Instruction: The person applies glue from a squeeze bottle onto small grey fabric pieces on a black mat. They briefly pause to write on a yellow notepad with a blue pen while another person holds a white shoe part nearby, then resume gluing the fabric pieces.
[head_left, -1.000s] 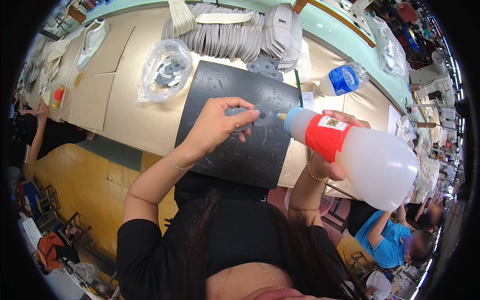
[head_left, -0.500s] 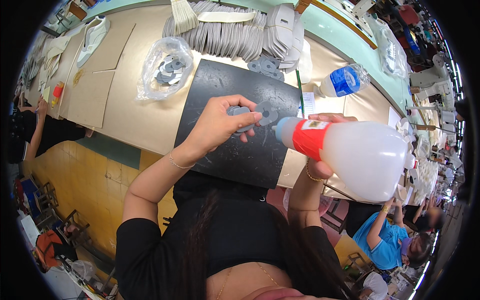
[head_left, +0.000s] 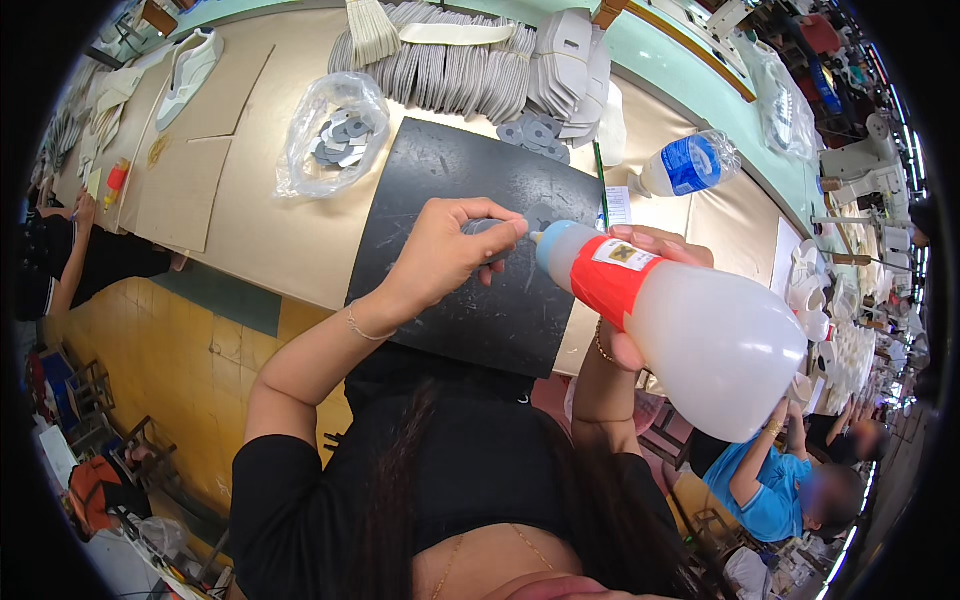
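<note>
Pinches grey discs (head_left: 483, 227) in left hand (head_left: 440, 245), leaving one jutting out to face tilted bottle (head_left: 715, 320) gripped in right hand (head_left: 672, 243), perhaps touching nozzle (head_left: 537, 238).

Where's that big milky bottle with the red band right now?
In the head view, the bottle is right of centre, held in the right fingers, its nozzle near the grey pieces in the left fingers.

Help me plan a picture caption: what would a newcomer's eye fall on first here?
The big cloudy bottle with a red band, in the right hand, probably stands out first, its nozzle aimed at small grey pieces in the left hand, above a black board. Beyond it lies a packed row of grey cutouts.
</note>
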